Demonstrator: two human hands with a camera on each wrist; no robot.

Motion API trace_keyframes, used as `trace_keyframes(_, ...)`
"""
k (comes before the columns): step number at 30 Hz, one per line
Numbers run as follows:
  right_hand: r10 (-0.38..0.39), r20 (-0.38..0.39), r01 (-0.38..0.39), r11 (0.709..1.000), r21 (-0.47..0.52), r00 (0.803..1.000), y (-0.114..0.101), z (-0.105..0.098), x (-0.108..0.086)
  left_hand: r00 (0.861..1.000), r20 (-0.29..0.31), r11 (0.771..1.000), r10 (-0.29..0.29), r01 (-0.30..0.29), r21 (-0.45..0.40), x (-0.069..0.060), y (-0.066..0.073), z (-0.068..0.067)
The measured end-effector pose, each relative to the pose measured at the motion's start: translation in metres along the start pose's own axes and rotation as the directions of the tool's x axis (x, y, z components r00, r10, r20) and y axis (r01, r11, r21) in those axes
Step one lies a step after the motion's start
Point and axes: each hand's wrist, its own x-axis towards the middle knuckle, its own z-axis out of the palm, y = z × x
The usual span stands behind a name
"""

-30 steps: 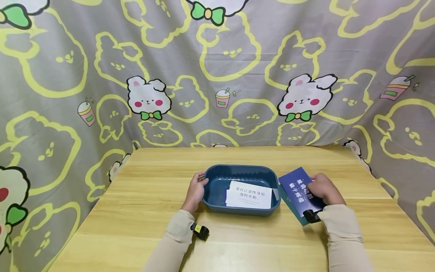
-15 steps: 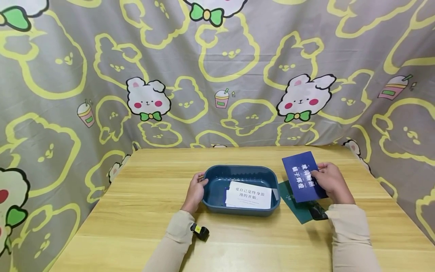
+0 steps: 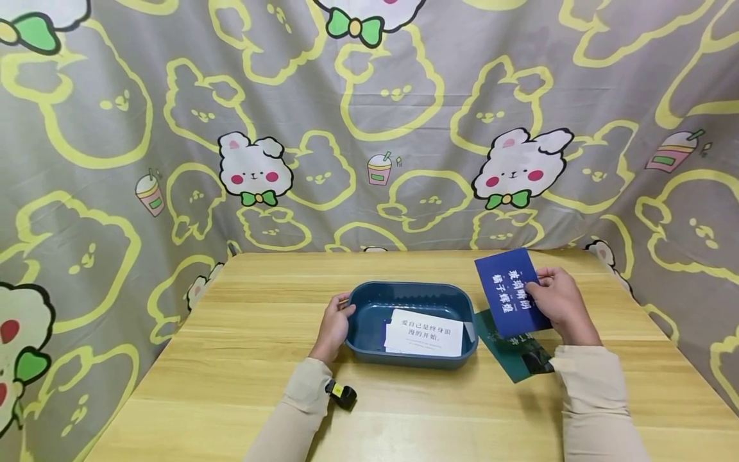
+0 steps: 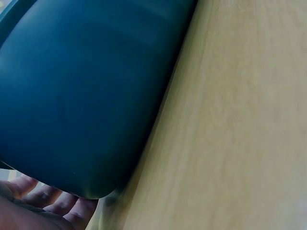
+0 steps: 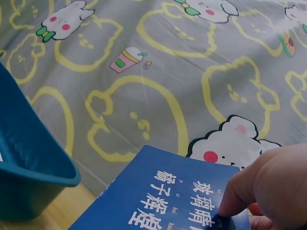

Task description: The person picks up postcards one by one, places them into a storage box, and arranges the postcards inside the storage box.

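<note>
My right hand (image 3: 562, 308) pinches a dark blue card (image 3: 501, 289) with white Chinese lettering, thumb on its printed face. The card is raised and tilted above a green card (image 3: 508, 359) lying on the table; part of the green one is covered. A dark blue plastic basin (image 3: 411, 361) stands left of the cards. My left hand (image 3: 333, 327) grips its left end, and in the left wrist view several fingers (image 4: 62, 203) lie against the basin's outer wall. Inside the basin, a white card (image 3: 427, 333) with dark lettering lies over others, a blue edge showing at its left.
The wooden table (image 3: 254, 359) reaches back to a grey curtain (image 3: 323, 77) printed with yellow outlines and white rabbits. The curtain also hangs along both sides. A black wrist camera (image 3: 342, 394) sits on the left wrist.
My right hand has lifted the blue card up and away from the green card, turning it and uncovering more of the green one. The left hand and basin have stayed in place.
</note>
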Motion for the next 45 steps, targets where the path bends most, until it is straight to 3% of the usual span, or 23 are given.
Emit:
trace_keyframes(20,-0.172,-0.074,0.169,0.984,-0.051,0.982,-0.03,0.035,-0.006,1.0,-0.001,1.0,0.008,-0.008,-0.012,-0.004,-0.004,0.003)
trace_keyframes(27,-0.248,-0.045,0.246,0.968,-0.053,0.968,-0.038,0.053,-0.009,1.0,-0.012,1.0,0.026,-0.026,-0.007,-0.002,-0.005,0.002)
trace_keyframes(33,-0.317,0.034,0.319,0.946,-0.053,0.948,-0.034,0.076,-0.008,1.0,-0.014,1.0,0.027,-0.027,-0.002,-0.002,-0.006,0.001)
trace_keyframes(35,-0.344,0.082,0.349,0.935,-0.06,0.936,-0.031,0.085,-0.007,1.0,-0.013,1.0,0.027,-0.027,-0.001,-0.001,-0.006,0.0)
trace_keyframes(38,-0.401,0.162,0.419,0.903,-0.094,0.902,-0.025,0.098,-0.006,1.0,-0.013,1.0,0.029,-0.029,0.004,-0.001,-0.007,0.0)
trace_keyframes(42,-0.504,0.244,0.55,0.815,-0.182,0.828,-0.02,0.115,-0.008,0.999,-0.013,0.999,0.031,-0.031,0.01,-0.001,-0.006,0.0)
trace_keyframes(45,-0.54,0.325,0.62,0.748,-0.237,0.776,-0.016,0.126,-0.01,1.0,-0.011,0.999,0.029,-0.029,0.013,-0.001,-0.005,0.0)
